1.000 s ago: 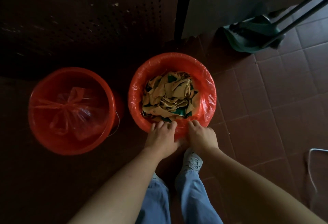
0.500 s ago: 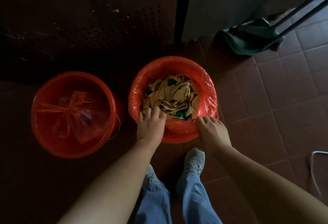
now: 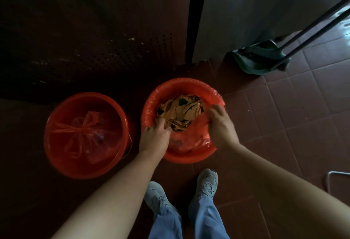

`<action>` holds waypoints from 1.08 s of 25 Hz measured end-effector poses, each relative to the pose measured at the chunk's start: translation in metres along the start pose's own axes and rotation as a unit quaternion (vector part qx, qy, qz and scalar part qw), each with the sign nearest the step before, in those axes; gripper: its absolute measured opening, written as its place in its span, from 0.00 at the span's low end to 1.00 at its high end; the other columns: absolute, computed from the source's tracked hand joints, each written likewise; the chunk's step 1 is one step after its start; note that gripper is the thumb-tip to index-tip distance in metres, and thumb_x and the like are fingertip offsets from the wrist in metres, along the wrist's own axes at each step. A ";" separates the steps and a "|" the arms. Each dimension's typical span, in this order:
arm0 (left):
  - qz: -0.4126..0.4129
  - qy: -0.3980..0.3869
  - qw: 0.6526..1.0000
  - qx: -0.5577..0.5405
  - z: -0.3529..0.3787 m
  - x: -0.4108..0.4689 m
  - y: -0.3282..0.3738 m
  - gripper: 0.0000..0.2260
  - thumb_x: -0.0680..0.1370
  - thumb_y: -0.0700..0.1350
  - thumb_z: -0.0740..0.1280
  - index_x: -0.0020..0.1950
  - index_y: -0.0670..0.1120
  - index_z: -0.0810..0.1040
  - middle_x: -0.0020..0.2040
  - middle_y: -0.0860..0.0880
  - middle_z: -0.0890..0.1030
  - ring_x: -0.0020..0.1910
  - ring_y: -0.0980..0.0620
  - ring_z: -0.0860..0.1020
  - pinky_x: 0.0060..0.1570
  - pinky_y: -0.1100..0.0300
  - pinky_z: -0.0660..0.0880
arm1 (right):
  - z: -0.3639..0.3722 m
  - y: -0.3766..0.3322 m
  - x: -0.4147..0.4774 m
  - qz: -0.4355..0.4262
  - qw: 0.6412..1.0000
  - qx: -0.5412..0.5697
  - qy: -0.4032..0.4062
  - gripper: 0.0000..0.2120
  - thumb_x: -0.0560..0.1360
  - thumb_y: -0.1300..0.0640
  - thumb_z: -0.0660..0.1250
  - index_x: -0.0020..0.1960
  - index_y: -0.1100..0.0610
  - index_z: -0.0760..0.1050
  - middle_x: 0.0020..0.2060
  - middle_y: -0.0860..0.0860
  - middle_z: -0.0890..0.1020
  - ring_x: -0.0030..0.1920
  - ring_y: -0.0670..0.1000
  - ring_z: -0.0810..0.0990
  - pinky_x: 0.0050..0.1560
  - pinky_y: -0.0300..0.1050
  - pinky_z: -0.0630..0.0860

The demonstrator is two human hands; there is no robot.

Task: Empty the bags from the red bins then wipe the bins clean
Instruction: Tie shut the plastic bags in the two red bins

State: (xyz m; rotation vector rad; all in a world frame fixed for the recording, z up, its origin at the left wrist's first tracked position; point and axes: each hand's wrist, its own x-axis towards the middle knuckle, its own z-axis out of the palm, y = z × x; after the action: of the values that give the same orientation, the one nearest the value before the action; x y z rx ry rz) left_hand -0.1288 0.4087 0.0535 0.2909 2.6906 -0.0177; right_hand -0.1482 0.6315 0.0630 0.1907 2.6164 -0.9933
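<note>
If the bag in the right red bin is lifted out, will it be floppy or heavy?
Probably floppy: the bag crumples where the left hand and right hand gather it. Likely light: its contents look like crumpled paper scraps.

The left hand (image 3: 154, 138) and right hand (image 3: 221, 125) grip the red bag (image 3: 189, 140) lining the bin (image 3: 189, 158) of crumpled paper (image 3: 181, 109).

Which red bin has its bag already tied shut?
The left bin holds the knotted bag; the right bin's open bag shows crumpled paper.
</note>
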 end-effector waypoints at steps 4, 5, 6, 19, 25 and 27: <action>-0.002 -0.003 1.000 -0.006 -0.015 -0.016 -0.003 0.13 0.79 0.42 0.61 0.61 0.50 0.78 0.64 0.48 0.73 0.55 0.45 0.79 0.55 0.48 0.72 | 0.021 -0.038 -0.013 -0.177 0.948 -0.156 -0.213 0.22 0.79 0.61 0.58 0.71 0.56 0.75 0.72 0.55 0.73 0.71 0.58 0.71 0.72 0.54 0.68; -0.006 -0.004 1.000 -0.006 -0.020 -0.019 -0.007 0.14 0.79 0.41 0.61 0.63 0.50 0.77 0.63 0.48 0.74 0.56 0.44 0.79 0.55 0.48 0.72 | 0.020 -0.041 -0.016 -0.175 0.936 -0.170 -0.254 0.23 0.78 0.56 0.56 0.71 0.55 0.75 0.71 0.54 0.74 0.69 0.58 0.74 0.70 0.53 0.71; -0.008 -0.010 1.000 -0.007 -0.025 -0.022 -0.011 0.15 0.79 0.41 0.61 0.64 0.50 0.76 0.63 0.48 0.74 0.57 0.43 0.78 0.54 0.48 0.72 | 0.018 -0.044 -0.020 -0.160 0.932 -0.175 -0.274 0.25 0.78 0.53 0.55 0.73 0.52 0.73 0.72 0.52 0.73 0.67 0.57 0.76 0.66 0.53 0.75; -0.146 -0.019 0.985 -0.092 0.011 0.020 -0.053 0.15 0.82 0.41 0.60 0.69 0.46 0.70 0.62 0.47 0.73 0.59 0.45 0.74 0.54 0.50 0.76 | -0.009 -0.008 0.091 0.306 0.951 -0.050 -0.022 0.26 0.83 0.41 0.56 0.67 0.62 0.72 0.62 0.65 0.77 0.60 0.66 0.78 0.55 0.54 0.74; -0.285 0.025 0.935 -0.208 0.053 0.067 -0.059 0.08 0.81 0.40 0.64 0.60 0.43 0.76 0.57 0.45 0.77 0.55 0.46 0.77 0.53 0.54 0.76 | 0.026 0.014 0.135 0.241 0.969 -0.059 -0.014 0.18 0.82 0.47 0.63 0.58 0.62 0.78 0.47 0.59 0.80 0.36 0.53 0.75 0.41 0.44 0.70; -0.311 0.049 0.920 -0.232 0.053 0.072 -0.063 0.05 0.80 0.38 0.65 0.55 0.43 0.78 0.53 0.45 0.78 0.52 0.46 0.79 0.49 0.56 0.75 | 0.029 0.011 0.143 0.211 0.975 -0.068 0.010 0.14 0.82 0.53 0.62 0.60 0.61 0.79 0.49 0.60 0.81 0.41 0.57 0.79 0.44 0.46 0.71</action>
State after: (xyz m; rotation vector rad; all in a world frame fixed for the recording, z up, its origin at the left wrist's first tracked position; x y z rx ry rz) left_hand -0.1837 0.3585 -0.0270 -0.7238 2.6605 0.4472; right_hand -0.2719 0.6217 -0.0148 0.6920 2.4954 -0.6632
